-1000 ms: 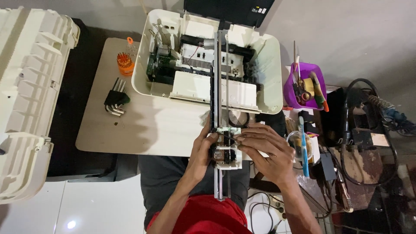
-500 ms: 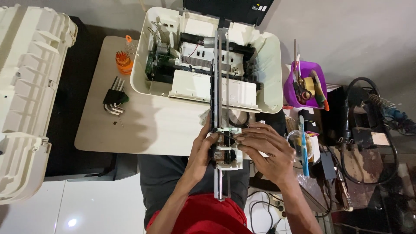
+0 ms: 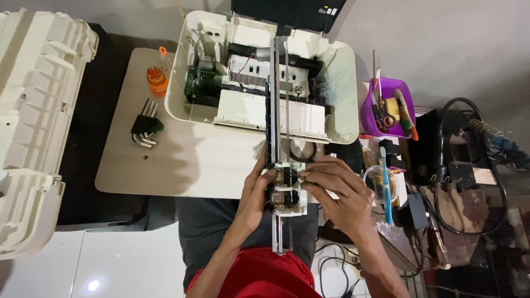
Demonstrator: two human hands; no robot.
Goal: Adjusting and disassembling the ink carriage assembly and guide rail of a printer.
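A long metal printer carriage rail (image 3: 279,94) runs from the opened cream printer body (image 3: 342,72) toward me. Its small white and black carriage block (image 3: 286,190) sits between my hands. My left hand (image 3: 255,196) grips the block's left side, thumb on top. My right hand (image 3: 338,194) holds the right side, fingertips pressed on the block's upper edge. The rail's near end (image 3: 280,245) sticks out over my lap.
A set of hex keys (image 3: 144,124) and an orange screwdriver bit holder (image 3: 157,77) lie on the beige table (image 3: 182,165). A large cream printer cover (image 3: 33,127) stands at left. A purple tool tub (image 3: 386,107), blue toothbrush (image 3: 385,176) and cables crowd the right.
The hands and rail stay nearly in place; my right fingers shift slightly on the carriage block. The view drifts a little.
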